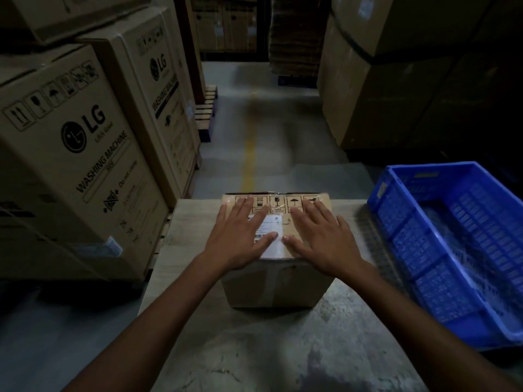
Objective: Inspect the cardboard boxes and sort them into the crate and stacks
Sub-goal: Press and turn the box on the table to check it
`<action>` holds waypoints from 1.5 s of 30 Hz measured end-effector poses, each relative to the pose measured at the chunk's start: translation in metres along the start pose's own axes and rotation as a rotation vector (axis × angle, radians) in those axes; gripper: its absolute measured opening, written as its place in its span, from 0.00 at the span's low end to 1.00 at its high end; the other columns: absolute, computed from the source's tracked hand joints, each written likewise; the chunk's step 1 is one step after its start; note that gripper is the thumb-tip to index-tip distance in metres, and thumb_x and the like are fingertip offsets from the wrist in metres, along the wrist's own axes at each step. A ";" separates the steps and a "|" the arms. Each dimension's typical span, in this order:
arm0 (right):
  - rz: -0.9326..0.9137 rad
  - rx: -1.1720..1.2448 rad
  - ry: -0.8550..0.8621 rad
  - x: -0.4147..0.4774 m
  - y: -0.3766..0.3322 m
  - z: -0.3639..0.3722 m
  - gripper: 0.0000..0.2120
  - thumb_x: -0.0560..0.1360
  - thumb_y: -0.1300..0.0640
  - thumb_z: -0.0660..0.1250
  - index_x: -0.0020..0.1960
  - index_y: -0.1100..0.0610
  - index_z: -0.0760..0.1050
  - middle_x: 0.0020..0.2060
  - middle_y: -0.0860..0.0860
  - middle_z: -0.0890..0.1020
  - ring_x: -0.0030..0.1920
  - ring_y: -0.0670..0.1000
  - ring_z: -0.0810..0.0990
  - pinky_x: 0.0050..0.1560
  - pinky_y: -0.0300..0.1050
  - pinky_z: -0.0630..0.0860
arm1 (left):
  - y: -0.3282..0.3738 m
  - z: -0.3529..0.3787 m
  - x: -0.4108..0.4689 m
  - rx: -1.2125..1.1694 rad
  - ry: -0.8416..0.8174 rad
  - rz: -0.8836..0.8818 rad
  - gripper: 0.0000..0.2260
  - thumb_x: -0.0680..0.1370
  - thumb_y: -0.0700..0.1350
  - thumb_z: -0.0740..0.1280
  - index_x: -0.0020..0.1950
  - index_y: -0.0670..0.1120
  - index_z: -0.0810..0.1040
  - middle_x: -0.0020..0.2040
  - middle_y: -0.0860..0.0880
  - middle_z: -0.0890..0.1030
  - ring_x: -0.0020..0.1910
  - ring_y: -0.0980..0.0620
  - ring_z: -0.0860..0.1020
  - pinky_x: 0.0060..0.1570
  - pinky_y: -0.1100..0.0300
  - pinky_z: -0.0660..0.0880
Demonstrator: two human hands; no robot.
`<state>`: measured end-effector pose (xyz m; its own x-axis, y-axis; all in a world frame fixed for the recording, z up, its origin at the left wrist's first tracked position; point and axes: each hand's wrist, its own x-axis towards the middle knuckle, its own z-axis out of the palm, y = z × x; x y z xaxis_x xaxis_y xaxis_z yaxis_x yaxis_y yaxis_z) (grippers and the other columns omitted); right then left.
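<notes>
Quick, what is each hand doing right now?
Left hand: open, fingers flat on the cardboard box.
Right hand: open, flat on the same box.

Dim, soft-focus, wide-angle edge distortion.

A worn, pale table (198, 278) fills the lower middle of the frame. Behind it a grey floor (283, 114) runs up the centre as an aisle, with a faded yellow line (249, 154) along it. On the left stand tall cartons: the nearest (70, 154) is printed "LG" and "WASHING MACHINE", and a second LG carton (158, 89) is just behind it. A wooden pallet (208, 108) shows beyond them. Large plain cartons (382, 108) are stacked in the dim upper right. More cartons (226, 24) line the far end at top centre.
</notes>
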<state>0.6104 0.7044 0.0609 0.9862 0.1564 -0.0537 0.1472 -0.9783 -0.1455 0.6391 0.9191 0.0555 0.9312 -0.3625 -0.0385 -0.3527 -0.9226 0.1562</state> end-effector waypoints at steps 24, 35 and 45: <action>0.011 0.025 0.264 0.024 -0.003 -0.002 0.34 0.74 0.25 0.53 0.70 0.45 0.68 0.69 0.49 0.70 0.68 0.52 0.67 0.63 0.58 0.67 | 0.003 0.002 0.008 -0.114 0.294 -0.069 0.23 0.83 0.57 0.54 0.77 0.54 0.61 0.75 0.46 0.63 0.75 0.45 0.60 0.73 0.40 0.59; 0.415 1.035 0.235 -0.015 0.020 0.011 0.24 0.72 0.27 0.62 0.58 0.43 0.74 0.51 0.44 0.84 0.54 0.49 0.82 0.58 0.58 0.79 | 0.002 -0.010 -0.037 -1.278 0.333 -0.439 0.14 0.85 0.55 0.53 0.57 0.49 0.74 0.52 0.48 0.82 0.53 0.49 0.81 0.56 0.46 0.78; 0.561 1.270 0.438 -0.028 0.018 0.035 0.14 0.73 0.43 0.68 0.42 0.53 0.74 0.41 0.52 0.80 0.45 0.55 0.80 0.46 0.53 0.75 | -0.008 0.031 -0.038 -1.616 0.464 -0.593 0.10 0.79 0.51 0.65 0.53 0.44 0.75 0.48 0.47 0.78 0.51 0.46 0.76 0.48 0.54 0.73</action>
<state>0.5826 0.6870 0.0250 0.8681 -0.4790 -0.1305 -0.1926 -0.0825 -0.9778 0.6039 0.9362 0.0250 0.9354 0.2645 -0.2348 0.1737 0.2348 0.9564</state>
